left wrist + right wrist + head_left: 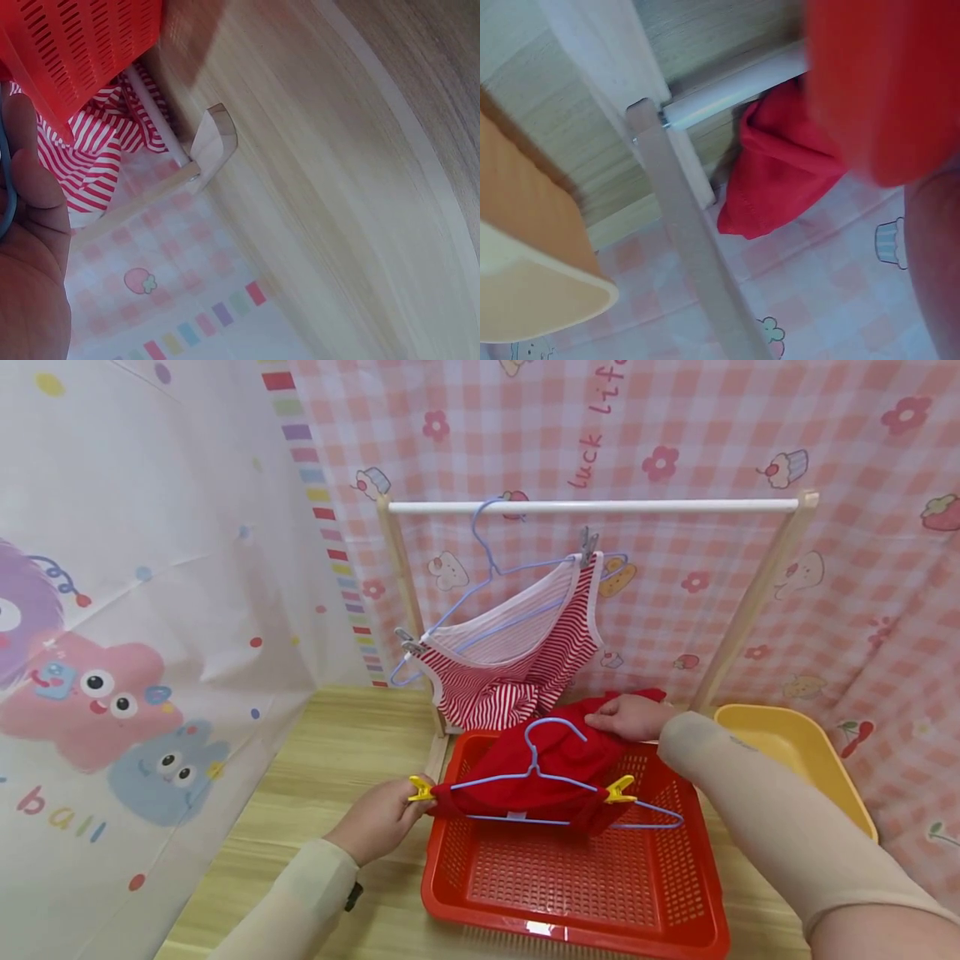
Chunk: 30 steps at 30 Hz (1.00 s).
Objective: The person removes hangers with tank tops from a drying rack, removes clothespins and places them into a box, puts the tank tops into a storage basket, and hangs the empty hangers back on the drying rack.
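Since the red garment (558, 756) looks light and limp, the blue hanger (534, 767) probably gives the surest hold; fingers of the left hand (378, 820) grip its end beside a yellow clip (422, 789), those of the right hand (636, 718) pinch cloth, the garment between them over the basket (600, 938).

A clothes rack (637, 507) and basket (562, 881) suggest a laundry corner.

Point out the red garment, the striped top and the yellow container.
Red garment (566, 757), head view: middle of the cloth.
Striped top (517, 675), head view: front, below the neckline.
Yellow container (791, 750), head view: bare inside.
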### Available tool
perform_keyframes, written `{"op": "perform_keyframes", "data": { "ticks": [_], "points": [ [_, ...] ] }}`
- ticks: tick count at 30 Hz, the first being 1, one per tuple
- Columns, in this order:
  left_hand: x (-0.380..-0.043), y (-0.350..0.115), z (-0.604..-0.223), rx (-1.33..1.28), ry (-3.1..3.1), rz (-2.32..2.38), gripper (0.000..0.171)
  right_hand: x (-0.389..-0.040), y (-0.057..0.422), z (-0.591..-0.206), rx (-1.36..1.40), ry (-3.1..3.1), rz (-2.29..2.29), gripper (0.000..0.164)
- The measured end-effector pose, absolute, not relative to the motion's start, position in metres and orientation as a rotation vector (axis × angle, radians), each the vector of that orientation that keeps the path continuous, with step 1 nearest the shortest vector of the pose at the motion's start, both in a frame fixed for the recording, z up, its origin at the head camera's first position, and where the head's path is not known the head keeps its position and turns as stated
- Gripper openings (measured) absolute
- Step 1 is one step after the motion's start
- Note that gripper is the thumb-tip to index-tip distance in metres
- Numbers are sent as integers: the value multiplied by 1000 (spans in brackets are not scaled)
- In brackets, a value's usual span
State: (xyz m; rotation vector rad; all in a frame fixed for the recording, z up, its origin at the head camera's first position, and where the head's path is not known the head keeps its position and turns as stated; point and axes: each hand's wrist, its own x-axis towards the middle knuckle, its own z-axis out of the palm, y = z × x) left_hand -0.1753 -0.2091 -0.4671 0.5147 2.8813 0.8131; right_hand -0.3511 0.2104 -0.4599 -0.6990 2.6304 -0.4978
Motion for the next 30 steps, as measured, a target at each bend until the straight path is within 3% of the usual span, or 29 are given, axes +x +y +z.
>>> {"op": "perform_keyframes", "data": {
  "ticks": [3,10,17,30],
  "points": [
    [-175,-209,-467,504,2881,821,10,-348,208,-455,-667,2568,-541,47],
    [-174,-208,-467,501,2876,831,10,-348,206,-449,-841,2531,-564,27],
    [-173,-209,-467,501,2873,841,10,-347,201,-446,-899,2608,-586,20],
    [-176,-208,-466,525,2882,829,9,-326,208,-406,-592,2593,-887,27]
  ]
}}
